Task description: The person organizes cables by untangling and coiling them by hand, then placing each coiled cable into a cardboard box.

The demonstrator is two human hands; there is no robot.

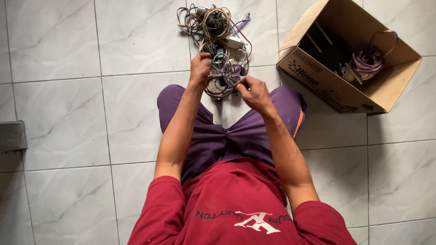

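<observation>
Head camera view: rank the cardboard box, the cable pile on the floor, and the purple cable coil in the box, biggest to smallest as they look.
1. Cardboard box
2. Cable pile
3. Purple cable coil

All lie about equally far away, so the order looks sound.

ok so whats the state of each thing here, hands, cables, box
left hand: closed on the tangled cable pile
right hand: pinching a purple cable at the pile's edge
tangled cable pile: knotted, lying on the tiled floor
cardboard box: open, tipped on its side
purple coil: bundled, inside the box
</observation>
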